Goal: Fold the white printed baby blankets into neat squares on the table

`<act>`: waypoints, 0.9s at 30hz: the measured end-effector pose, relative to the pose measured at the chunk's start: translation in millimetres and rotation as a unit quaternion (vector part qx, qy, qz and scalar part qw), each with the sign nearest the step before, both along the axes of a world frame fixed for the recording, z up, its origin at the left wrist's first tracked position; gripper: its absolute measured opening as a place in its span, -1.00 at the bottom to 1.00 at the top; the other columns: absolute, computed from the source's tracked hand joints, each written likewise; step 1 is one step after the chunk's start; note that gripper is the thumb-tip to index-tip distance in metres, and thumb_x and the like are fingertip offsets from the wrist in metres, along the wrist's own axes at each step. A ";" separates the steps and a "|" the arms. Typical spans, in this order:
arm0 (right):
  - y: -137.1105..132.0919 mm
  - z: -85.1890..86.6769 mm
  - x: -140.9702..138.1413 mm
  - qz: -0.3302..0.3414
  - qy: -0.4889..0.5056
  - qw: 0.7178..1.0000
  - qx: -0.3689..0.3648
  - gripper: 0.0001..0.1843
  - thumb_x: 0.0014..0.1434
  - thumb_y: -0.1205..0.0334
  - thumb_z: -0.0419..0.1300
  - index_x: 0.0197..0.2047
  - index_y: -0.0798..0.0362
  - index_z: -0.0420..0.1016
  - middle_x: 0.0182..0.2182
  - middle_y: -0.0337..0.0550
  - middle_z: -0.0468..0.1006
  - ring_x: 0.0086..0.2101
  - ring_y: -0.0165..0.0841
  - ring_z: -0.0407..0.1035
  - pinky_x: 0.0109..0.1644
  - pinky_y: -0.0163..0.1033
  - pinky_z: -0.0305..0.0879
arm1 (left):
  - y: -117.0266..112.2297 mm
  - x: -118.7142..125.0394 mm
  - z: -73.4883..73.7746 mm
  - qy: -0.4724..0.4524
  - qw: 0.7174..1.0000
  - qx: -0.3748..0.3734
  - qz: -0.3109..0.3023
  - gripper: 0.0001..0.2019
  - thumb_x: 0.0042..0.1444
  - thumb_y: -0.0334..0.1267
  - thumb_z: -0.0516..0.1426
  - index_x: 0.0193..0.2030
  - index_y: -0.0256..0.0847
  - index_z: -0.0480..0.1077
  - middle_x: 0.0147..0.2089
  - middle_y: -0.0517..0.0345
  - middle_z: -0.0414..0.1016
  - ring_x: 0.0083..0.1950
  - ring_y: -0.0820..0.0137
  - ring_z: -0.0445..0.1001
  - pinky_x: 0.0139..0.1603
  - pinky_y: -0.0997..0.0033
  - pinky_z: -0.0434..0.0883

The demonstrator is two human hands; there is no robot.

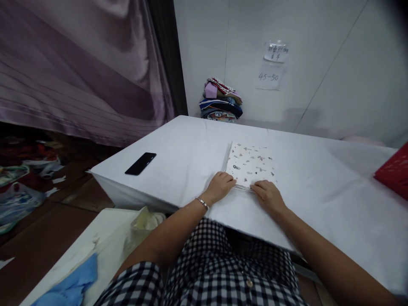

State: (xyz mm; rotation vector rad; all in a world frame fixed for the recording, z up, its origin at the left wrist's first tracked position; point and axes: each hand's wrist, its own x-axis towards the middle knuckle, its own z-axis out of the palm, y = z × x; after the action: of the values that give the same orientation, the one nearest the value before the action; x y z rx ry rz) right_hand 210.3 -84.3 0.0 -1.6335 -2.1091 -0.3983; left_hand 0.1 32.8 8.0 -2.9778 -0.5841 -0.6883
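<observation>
A white cloth (pixel 250 163) with small scattered dark prints lies on the white-covered table (pixel 191 148), folded into a neat, layered rectangle. My left hand (pixel 222 185) is at its near left corner, fingers closed over the edge. At the near right corner, my right hand (pixel 267 193) has its fingers bent onto the cloth's edge, thumb side towards the left. Between the hands the stacked layers of the near edge show. The undersides of both hands are hidden.
A black phone (pixel 140 163) lies left on the table. Folded clothes (pixel 221 100) are piled by the wall, below paper signs (pixel 270 66). A red object (pixel 393 172) is at the right edge. Lower left stands a white surface (pixel 105 229) with blue cloth (pixel 70 284).
</observation>
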 end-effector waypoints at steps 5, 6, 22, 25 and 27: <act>0.0 -0.4 3.3 0.011 0.000 1.000 -0.014 -0.69 0.25 0.26 -0.05 -0.11 -0.01 0.50 -0.23 -0.08 0.51 -0.23 -0.24 0.31 -0.22 -0.15 0.21 | -0.7 -1.4 0.3 0.004 1.000 0.011 -0.004 -0.73 0.29 -0.30 -0.12 -0.16 -0.15 0.40 -0.20 0.12 0.44 -0.12 0.38 0.31 -0.10 0.32 0.16; 0.5 1.0 3.9 0.011 0.008 1.000 -0.010 -0.69 0.25 0.25 -0.05 -0.11 0.00 0.50 -0.23 -0.07 0.51 -0.24 -0.25 0.32 -0.22 -0.16 0.22 | -0.2 -0.8 0.5 -0.004 1.000 0.010 -0.001 -0.73 0.29 -0.30 -0.12 -0.15 -0.14 0.40 -0.20 0.12 0.44 -0.12 0.38 0.31 -0.10 0.31 0.16; 0.1 -1.1 3.8 0.009 0.000 1.000 -0.023 -0.68 0.24 0.31 -0.06 -0.08 -0.01 0.48 -0.20 -0.06 0.50 -0.21 -0.22 0.30 -0.20 -0.13 0.23 | 0.4 0.1 -0.8 0.017 0.999 0.036 -0.003 -0.76 0.27 -0.36 -0.10 -0.16 -0.17 0.38 -0.21 0.12 0.41 -0.13 0.35 0.28 -0.11 0.30 0.14; -2.1 -0.2 3.8 0.018 -0.003 0.999 -0.031 -0.67 0.25 0.27 -0.06 -0.02 -0.01 0.44 -0.16 -0.04 0.48 -0.17 -0.21 0.30 -0.17 -0.11 0.24 | 0.7 0.5 -0.1 0.014 0.999 0.036 -0.005 -0.78 0.26 -0.37 -0.09 -0.15 -0.17 0.37 -0.21 0.12 0.41 -0.14 0.35 0.29 -0.13 0.31 0.14; -3.1 0.0 4.3 0.024 -0.003 0.999 -0.034 -0.67 0.25 0.25 -0.06 0.00 -0.01 0.42 -0.15 -0.04 0.48 -0.16 -0.21 0.30 -0.16 -0.11 0.24 | 0.4 0.3 0.4 0.019 0.999 0.038 -0.005 -0.79 0.26 -0.37 -0.07 -0.14 -0.18 0.37 -0.20 0.11 0.41 -0.14 0.35 0.29 -0.12 0.31 0.14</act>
State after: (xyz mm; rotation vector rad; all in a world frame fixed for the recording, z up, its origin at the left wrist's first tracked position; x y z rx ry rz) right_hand 214.5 -87.5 0.0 -1.6183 -2.1829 -0.3188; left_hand 0.4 33.1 8.4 -2.9189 -0.5281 -0.6383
